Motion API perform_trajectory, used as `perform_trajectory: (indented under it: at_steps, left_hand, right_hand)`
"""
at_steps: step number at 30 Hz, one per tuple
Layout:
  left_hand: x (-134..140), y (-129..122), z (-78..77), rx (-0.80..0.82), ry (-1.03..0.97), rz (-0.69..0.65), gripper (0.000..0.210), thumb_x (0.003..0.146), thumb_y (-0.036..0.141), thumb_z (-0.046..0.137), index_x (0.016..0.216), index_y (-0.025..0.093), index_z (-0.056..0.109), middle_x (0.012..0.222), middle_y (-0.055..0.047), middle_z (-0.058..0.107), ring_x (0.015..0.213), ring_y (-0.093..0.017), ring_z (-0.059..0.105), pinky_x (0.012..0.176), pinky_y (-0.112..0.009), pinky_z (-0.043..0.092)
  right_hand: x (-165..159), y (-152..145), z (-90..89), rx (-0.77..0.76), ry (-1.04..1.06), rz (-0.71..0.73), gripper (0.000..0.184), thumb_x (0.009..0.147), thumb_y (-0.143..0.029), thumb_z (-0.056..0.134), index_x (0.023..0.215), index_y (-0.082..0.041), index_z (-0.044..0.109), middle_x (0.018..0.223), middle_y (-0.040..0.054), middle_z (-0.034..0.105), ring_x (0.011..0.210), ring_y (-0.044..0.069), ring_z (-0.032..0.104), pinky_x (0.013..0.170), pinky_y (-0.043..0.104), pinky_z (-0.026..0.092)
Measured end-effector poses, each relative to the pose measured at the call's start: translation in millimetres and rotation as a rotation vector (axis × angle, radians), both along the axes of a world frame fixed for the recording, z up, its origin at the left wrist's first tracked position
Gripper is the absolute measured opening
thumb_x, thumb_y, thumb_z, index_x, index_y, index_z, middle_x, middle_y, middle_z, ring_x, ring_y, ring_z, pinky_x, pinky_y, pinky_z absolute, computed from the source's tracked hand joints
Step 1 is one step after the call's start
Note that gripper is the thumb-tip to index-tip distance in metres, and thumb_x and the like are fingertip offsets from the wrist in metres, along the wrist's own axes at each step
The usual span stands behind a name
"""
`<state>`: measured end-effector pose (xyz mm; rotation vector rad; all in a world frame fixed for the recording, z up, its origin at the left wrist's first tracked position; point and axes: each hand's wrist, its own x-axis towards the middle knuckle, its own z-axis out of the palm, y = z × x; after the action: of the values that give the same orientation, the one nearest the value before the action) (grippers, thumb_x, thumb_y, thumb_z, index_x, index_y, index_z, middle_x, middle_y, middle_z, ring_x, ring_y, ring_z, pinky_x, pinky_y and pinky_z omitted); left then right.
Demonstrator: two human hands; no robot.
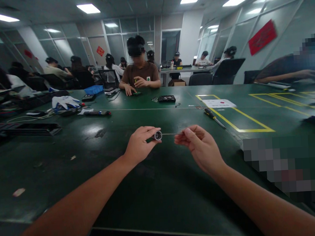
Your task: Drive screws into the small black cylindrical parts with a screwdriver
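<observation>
Between the thumb and fingers of my left hand [141, 144] is a small round metal-rimmed cylinder [158, 135], its open end turned towards me. Dark parts show inside it, too small to make out. My right hand [200, 145] pinches a thin metal rod [170, 134] between thumb and forefinger. The rod runs level to the left, and its tip meets the cylinder's right side or passes behind it; I cannot tell which. Both hands are above the green table [151, 189].
A yellow-and-black screwdriver [214, 118] and a white paper sheet [218, 103] lie right of centre near yellow tape. A black case [167, 98] sits ahead. White gloves [65, 102], a blue tray [94, 90] and black frames [27, 128] are leftward. A co-worker [140, 71] sits opposite.
</observation>
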<state>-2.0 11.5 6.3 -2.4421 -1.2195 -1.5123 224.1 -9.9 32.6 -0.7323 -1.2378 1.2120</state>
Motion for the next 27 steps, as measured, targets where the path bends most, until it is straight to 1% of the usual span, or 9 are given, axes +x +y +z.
perform_trajectory:
  at_steps: [4, 8, 11, 14, 17, 18, 20, 24, 27]
  left_hand:
    - [0.5, -0.7, 0.5, -0.005, 0.006, 0.001, 0.04, 0.08, 0.02, 0.083, 0.119, 0.024, 0.074, 0.113, -0.004, 0.075, 0.104, -0.021, 0.068, 0.093, -0.038, 0.056]
    - [1.0, -1.5, 1.7, -0.016, 0.043, -0.004, 0.04, 0.082, 0.02, 0.081, 0.121, 0.025, 0.073, 0.112, -0.004, 0.075, 0.104, -0.022, 0.068, 0.092, -0.039, 0.056]
    - [0.6, -1.7, 2.4, -0.032, 0.077, -0.013, 0.041, 0.083, 0.02, 0.08, 0.122, 0.026, 0.072, 0.114, -0.005, 0.075, 0.104, -0.022, 0.067, 0.093, -0.039, 0.056]
    - [0.2, -1.6, 2.7, -0.045, 0.097, -0.028, 0.041, 0.083, 0.018, 0.08, 0.123, 0.024, 0.072, 0.115, -0.005, 0.075, 0.105, -0.022, 0.067, 0.093, -0.039, 0.056]
    - [0.8, -1.3, 2.4, -0.056, 0.126, -0.044, 0.041, 0.084, 0.017, 0.079, 0.123, 0.023, 0.071, 0.116, -0.005, 0.075, 0.105, -0.022, 0.067, 0.093, -0.039, 0.056]
    - [1.2, -1.2, 2.2, -0.06, 0.135, -0.047, 0.041, 0.084, 0.017, 0.079, 0.123, 0.023, 0.071, 0.116, -0.006, 0.075, 0.106, -0.022, 0.067, 0.094, -0.039, 0.056]
    - [1.9, -0.9, 1.9, -0.074, 0.143, -0.047, 0.041, 0.084, 0.017, 0.079, 0.124, 0.022, 0.07, 0.117, -0.006, 0.075, 0.106, -0.022, 0.067, 0.095, -0.039, 0.055]
    - [3.1, -0.4, 2.2, -0.105, 0.132, -0.037, 0.041, 0.084, 0.018, 0.079, 0.124, 0.02, 0.07, 0.118, -0.007, 0.074, 0.109, -0.023, 0.066, 0.097, -0.041, 0.054]
    - [3.8, -0.9, 2.9, -0.118, 0.104, -0.021, 0.04, 0.083, 0.019, 0.08, 0.122, 0.021, 0.071, 0.118, -0.006, 0.075, 0.109, -0.023, 0.067, 0.097, -0.041, 0.054]
  right_hand:
    - [0.1, -8.9, -0.6, 0.177, -0.276, -0.122, 0.025, 0.091, -0.045, 0.073, 0.095, -0.022, 0.067, 0.089, 0.0054, 0.077, 0.087, 0.022, 0.076, 0.084, 0.039, 0.061]
    - [1.5, -12.8, -4.2, 0.251, -0.486, -0.168, 0.024, 0.095, -0.046, 0.067, 0.099, -0.022, 0.067, 0.094, 0.0085, 0.078, 0.09, 0.025, 0.076, 0.08, 0.04, 0.061]
    - [2.3, -13.7, -6.0, 0.277, -0.59, -0.198, 0.024, 0.095, -0.045, 0.066, 0.1, -0.022, 0.067, 0.094, 0.0091, 0.078, 0.089, 0.026, 0.076, 0.079, 0.041, 0.06]
    - [1.7, -10.6, -5.5, 0.247, -0.554, -0.161, 0.023, 0.095, -0.044, 0.067, 0.1, -0.022, 0.066, 0.094, 0.0084, 0.078, 0.091, 0.026, 0.077, 0.083, 0.041, 0.06]
    - [0.6, -5.0, -3.4, 0.167, -0.357, -0.082, 0.023, 0.095, -0.044, 0.067, 0.096, -0.021, 0.064, 0.09, 0.0067, 0.078, 0.088, 0.023, 0.077, 0.085, 0.041, 0.061]
    - [0.5, -3.8, -2.7, 0.148, -0.326, -0.07, 0.023, 0.095, -0.044, 0.067, 0.095, -0.021, 0.063, 0.089, 0.0064, 0.078, 0.087, 0.022, 0.077, 0.085, 0.041, 0.062]
    - [0.6, -4.1, -2.0, 0.163, -0.359, -0.079, 0.024, 0.094, -0.044, 0.067, 0.096, -0.021, 0.064, 0.09, 0.0066, 0.078, 0.088, 0.023, 0.077, 0.084, 0.04, 0.061]
    - [2.7, -11.6, -2.9, 0.262, -0.594, -0.166, 0.024, 0.096, -0.046, 0.065, 0.099, -0.022, 0.066, 0.091, 0.0073, 0.078, 0.086, 0.024, 0.076, 0.077, 0.038, 0.059]
    - [4.5, -14.3, -4.0, 0.295, -0.616, -0.222, 0.025, 0.097, -0.047, 0.063, 0.097, -0.022, 0.066, 0.088, 0.0066, 0.077, 0.081, 0.023, 0.075, 0.072, 0.036, 0.057]
